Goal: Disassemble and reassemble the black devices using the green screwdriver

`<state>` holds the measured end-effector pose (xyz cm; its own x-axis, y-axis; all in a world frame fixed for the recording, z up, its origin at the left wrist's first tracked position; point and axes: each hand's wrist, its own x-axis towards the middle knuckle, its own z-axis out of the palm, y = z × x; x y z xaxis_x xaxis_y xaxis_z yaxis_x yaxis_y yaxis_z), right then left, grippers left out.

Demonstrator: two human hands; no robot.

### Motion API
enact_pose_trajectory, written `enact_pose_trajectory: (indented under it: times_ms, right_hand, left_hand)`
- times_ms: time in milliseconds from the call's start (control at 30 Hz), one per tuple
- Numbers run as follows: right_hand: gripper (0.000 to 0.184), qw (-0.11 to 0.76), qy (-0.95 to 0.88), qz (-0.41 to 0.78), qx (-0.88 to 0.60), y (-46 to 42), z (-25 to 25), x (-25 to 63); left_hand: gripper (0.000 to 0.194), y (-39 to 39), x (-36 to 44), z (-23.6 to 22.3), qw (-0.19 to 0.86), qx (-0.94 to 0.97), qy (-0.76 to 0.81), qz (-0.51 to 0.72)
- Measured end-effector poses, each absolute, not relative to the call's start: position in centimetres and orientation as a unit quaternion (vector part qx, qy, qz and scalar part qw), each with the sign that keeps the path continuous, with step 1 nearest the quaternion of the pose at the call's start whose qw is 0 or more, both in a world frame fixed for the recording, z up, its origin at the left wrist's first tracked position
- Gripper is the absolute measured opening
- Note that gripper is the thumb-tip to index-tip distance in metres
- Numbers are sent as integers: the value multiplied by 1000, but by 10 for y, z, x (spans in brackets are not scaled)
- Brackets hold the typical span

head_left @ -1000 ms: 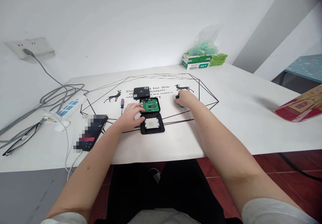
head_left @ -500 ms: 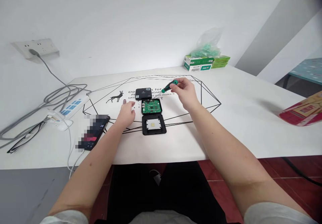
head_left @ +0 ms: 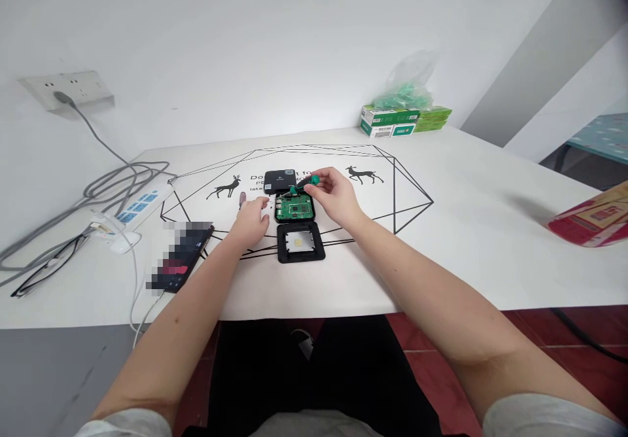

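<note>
My right hand (head_left: 336,196) is closed around a green-and-black screwdriver (head_left: 305,184). The screwdriver tilts down to the left, its tip over the far left part of a green circuit board (head_left: 297,210) that sits in a black casing. Just left of the board, my left hand (head_left: 251,222) rests on the table, index finger stretched out and thumb apart from it. Tiny dark screws (head_left: 271,207) lie by those fingertips. A black cover (head_left: 279,180) lies behind the board, and a black base plate with a metal sheet (head_left: 300,243) in front of it.
Beyond my left hand stands a brownish-red handle (head_left: 242,198). To the left are a phone (head_left: 189,257), a power strip (head_left: 142,208), glasses (head_left: 49,267) and loose cables. Green-and-white boxes (head_left: 390,122) stand by the wall; a red package (head_left: 589,218) is at the right.
My right hand has moved left with the screwdriver, from beside the board to over its far left part. My left hand has shifted slightly right, closer to the board.
</note>
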<state>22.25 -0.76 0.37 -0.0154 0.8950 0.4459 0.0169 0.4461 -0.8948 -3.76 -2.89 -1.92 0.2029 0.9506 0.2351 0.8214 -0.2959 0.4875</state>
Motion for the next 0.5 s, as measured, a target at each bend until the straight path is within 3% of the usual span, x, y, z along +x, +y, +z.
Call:
enact_pose_trajectory:
  times_ms: [267,500]
  right_hand:
    - [26,516,-697,317,-384,-19,1,215]
    - [25,491,-715,302,-397,-24,2,210]
  left_hand:
    - [50,-38,-28,-9,148,778,567,225]
    - [49,-42,-28,-4,179,755,587,231]
